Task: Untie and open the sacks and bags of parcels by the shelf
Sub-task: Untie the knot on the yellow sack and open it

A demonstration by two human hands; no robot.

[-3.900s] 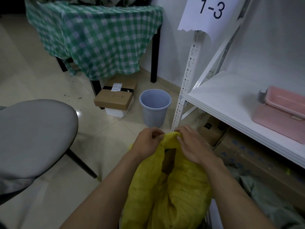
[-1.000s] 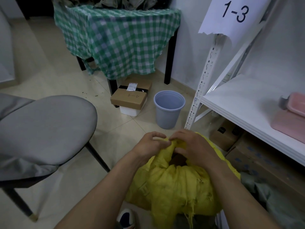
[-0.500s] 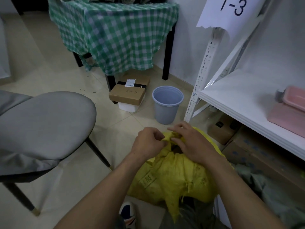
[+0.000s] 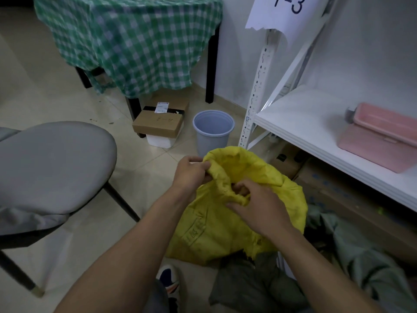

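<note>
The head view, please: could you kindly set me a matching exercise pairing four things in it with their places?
Things: 1 yellow sack; 2 grey bin; 3 pink case; 4 cardboard box.
Places: A on the white shelf; B on a white box by the checked cloth; C gripped by left hand and right hand; D on the floor beside the shelf post.
Pairs: 1-C; 2-D; 3-A; 4-B.

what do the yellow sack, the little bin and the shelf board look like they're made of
The yellow sack: probably woven plastic, matte; it crumples stiffly and its torn lower edge frays into threads. The bin: looks like moulded plastic, smooth grey-blue with a rolled rim. The shelf board: white, smooth, faintly glossy; painted metal or laminate, cannot tell which.
</note>
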